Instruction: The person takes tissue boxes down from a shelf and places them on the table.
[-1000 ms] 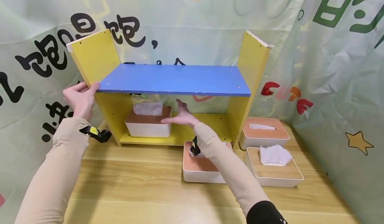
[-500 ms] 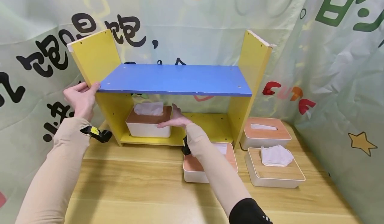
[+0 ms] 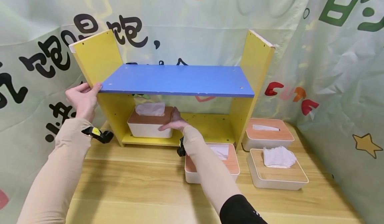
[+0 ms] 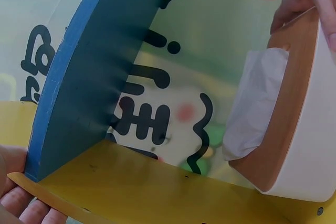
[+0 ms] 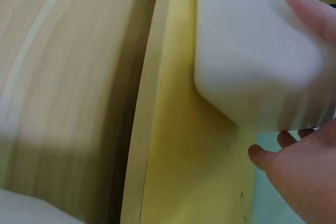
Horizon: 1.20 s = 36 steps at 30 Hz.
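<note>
A yellow shelf unit [image 3: 111, 120] with a blue middle board [image 3: 177, 79] stands on the wooden table. My left hand [image 3: 82, 99] grips its left side panel, thumb at the blue board's corner, fingers around the outer side. On the lower level, at the left, sits a tissue box [image 3: 150, 130] with a white body, brown lid and a tissue sticking out. My right hand [image 3: 177, 120] holds that box's right end; the thumb lies on the white front and the fingers reach around the end. In the right wrist view, the nearest fingertip [image 5: 257, 151] stands slightly apart from the box.
Below my right forearm, a tissue box [image 3: 232, 160] stands before the unit. To the right are a tissue box with a wooden lid [image 3: 264, 170] and another tissue box [image 3: 268, 134] behind it. A printed cloth backdrop [image 3: 210, 47] encloses the back and sides.
My right hand has moved left and in toward the tissue box on the lower level and now holds its right end. My left hand has kept its grip on the side panel.
</note>
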Each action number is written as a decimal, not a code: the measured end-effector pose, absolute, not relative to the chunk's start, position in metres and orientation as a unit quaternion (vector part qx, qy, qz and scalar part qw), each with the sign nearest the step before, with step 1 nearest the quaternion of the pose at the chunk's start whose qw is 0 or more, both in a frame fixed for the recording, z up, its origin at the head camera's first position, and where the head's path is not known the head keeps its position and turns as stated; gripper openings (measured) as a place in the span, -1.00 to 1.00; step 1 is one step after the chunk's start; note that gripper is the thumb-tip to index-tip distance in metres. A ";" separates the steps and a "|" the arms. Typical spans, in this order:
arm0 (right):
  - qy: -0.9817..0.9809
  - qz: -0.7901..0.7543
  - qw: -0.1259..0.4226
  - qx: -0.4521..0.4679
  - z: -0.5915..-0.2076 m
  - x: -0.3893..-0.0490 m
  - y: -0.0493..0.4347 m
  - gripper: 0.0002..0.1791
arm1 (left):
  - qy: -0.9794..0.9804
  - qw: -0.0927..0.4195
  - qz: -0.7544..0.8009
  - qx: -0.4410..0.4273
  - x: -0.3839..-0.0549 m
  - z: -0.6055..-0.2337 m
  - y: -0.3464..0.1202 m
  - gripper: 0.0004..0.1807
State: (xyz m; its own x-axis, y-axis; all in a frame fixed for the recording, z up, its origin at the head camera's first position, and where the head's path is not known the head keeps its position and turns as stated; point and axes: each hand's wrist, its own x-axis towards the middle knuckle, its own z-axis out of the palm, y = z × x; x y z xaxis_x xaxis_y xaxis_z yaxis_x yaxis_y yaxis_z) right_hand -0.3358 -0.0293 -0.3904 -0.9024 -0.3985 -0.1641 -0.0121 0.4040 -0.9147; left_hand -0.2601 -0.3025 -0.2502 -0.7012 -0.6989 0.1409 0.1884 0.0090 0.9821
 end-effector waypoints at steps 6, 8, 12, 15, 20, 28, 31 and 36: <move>0.830 -0.515 0.164 -0.136 -0.396 -0.338 -0.032 0.48 | -0.626 0.333 -0.676 0.200 -0.260 -0.250 -0.302 -0.65; 0.832 -0.511 0.161 -0.141 -0.398 -0.340 -0.032 0.49 | -0.624 0.332 -0.679 0.200 -0.261 -0.250 -0.301 -0.65; 0.825 -0.520 0.162 -0.149 -0.399 -0.341 -0.030 0.48 | -0.623 0.330 -0.681 0.199 -0.262 -0.249 -0.302 -0.62; 0.819 -0.528 0.165 -0.151 -0.400 -0.342 -0.029 0.49 | -0.628 0.329 -0.676 0.201 -0.262 -0.248 -0.302 -0.57; 0.817 -0.527 0.173 -0.160 -0.402 -0.341 -0.029 0.50 | -0.630 0.329 -0.673 0.204 -0.261 -0.247 -0.301 -0.50; 0.819 -0.521 0.176 -0.163 -0.402 -0.339 -0.030 0.50 | -0.629 0.331 -0.674 0.201 -0.259 -0.248 -0.303 -0.57; 0.823 -0.516 0.175 -0.160 -0.403 -0.338 -0.029 0.50 | -0.621 0.332 -0.682 0.199 -0.260 -0.249 -0.303 -0.61; 0.829 -0.511 0.166 -0.155 -0.404 -0.341 -0.029 0.50 | -0.627 0.336 -0.675 0.197 -0.261 -0.251 -0.303 -0.64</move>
State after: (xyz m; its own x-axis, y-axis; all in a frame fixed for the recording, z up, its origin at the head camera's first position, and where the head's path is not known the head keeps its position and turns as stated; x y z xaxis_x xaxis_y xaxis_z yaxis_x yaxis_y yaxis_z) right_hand -0.3408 -0.0291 -0.4038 -0.8968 -0.4267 -0.1168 -0.0877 0.4304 -0.8984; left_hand -0.2608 -0.3031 -0.2511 -0.6966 -0.7006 0.1548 0.2055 0.0119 0.9786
